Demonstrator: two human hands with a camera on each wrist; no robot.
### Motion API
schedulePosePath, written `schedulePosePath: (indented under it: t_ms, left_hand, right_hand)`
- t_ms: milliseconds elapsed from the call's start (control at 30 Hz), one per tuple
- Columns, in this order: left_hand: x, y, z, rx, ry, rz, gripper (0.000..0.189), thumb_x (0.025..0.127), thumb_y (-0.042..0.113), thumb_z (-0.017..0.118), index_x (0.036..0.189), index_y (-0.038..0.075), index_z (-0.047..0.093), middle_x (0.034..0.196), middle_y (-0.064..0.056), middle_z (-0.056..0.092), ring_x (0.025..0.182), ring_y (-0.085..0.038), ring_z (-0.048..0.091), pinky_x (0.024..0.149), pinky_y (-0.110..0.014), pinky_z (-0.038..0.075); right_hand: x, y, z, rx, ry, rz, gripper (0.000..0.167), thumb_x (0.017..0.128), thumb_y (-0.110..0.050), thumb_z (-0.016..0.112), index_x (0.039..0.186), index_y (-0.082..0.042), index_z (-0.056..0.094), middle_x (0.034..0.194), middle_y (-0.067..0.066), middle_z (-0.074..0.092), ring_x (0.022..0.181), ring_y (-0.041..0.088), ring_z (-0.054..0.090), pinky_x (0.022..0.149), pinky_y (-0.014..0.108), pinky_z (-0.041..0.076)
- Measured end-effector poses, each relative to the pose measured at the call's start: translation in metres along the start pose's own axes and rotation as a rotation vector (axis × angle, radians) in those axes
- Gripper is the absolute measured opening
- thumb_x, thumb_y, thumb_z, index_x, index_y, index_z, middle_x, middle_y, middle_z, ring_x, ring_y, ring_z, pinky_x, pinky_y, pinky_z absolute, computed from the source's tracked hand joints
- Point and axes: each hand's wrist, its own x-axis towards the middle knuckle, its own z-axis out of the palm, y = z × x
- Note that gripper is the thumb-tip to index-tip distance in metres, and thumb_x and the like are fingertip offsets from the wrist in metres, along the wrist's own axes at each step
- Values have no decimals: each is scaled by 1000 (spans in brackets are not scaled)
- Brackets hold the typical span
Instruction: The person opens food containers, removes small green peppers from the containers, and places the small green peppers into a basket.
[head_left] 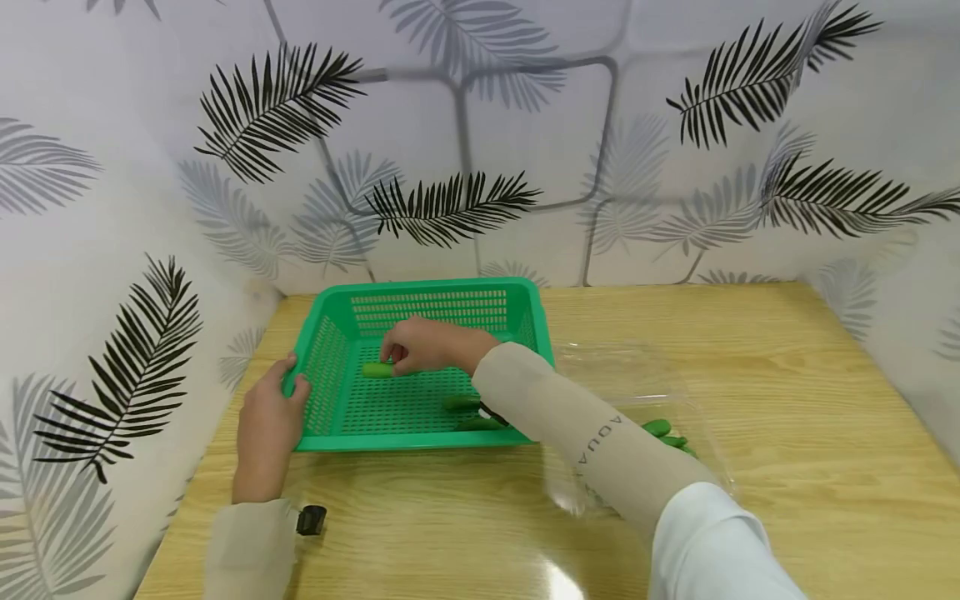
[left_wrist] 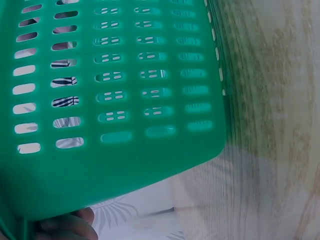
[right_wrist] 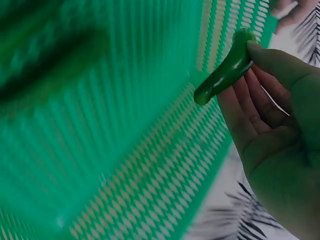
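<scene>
A green plastic basket [head_left: 420,443] with slotted walls stands on the table. At its left rim my left hand [head_left: 266,421] grips the edge; in the left wrist view only a few of its fingers [left_wrist: 72,227] show below the basket wall [left_wrist: 115,165]. Inside the basket, my right hand [head_left: 435,343] pinches a small green cucumber-like vegetable [head_left: 377,370] between thumb and fingers. Glossy and slightly curved, that vegetable [right_wrist: 225,74] is held above the basket floor in the right wrist view. Two more such vegetables [head_left: 460,403] lie near the front right, partly behind my right forearm.
Right of the basket lies a clear plastic container [head_left: 701,417] with several green vegetables [head_left: 657,427] in it, partly covered by my right arm. Behind the wooden table [head_left: 787,375] rises a wall [head_left: 525,150] with a leaf pattern; another wall borders the left.
</scene>
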Motion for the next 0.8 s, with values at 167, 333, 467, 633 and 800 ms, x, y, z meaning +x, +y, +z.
schedulePosePath:
  t_ms: [167, 333, 467, 633, 800]
  left_hand:
    - [1, -3, 3, 0, -1, 5, 45, 96, 22, 44, 139, 11, 45, 77, -19, 59, 37, -16, 29, 35, -31, 31]
    - [1, -4, 1, 7, 34, 20, 44, 96, 21, 47, 138, 10, 47, 63, -15, 54, 36, -16, 28, 33, -30, 29]
    - [-1, -3, 2, 15, 39, 7, 44, 96, 22, 46, 139, 12, 46, 52, -9, 43, 36, -16, 27, 33, -30, 28]
    - [-2, -3, 1, 11, 35, 12, 44, 96, 22, 46, 138, 11, 46, 52, -9, 44, 35, -16, 27, 33, -30, 28]
    - [1, -2, 0, 10, 33, 8, 43, 96, 22, 46, 138, 12, 47, 57, -12, 50, 36, -16, 28, 34, -31, 29]
  right_hand:
    - [23, -2, 22, 59, -50, 11, 30, 91, -19, 60, 120, -11, 61, 109, -2, 60, 97, 8, 54, 81, 20, 44]
    - [36, -8, 35, 4, -82, 40, 31, 91, -17, 60, 122, -11, 61, 118, 0, 59, 106, 11, 54, 83, 21, 44]
    - [39, -9, 43, -56, -118, 29, 34, 92, -17, 59, 125, -10, 59, 124, 1, 57, 112, 13, 52, 87, 22, 43]
    - [38, -10, 48, -103, -134, 46, 34, 91, -15, 61, 125, -12, 60, 125, 1, 57, 113, 13, 52, 88, 24, 44]
    - [36, -8, 49, -94, -162, 78, 36, 89, -16, 63, 125, -15, 60, 124, -2, 57, 109, 11, 53, 84, 23, 44]
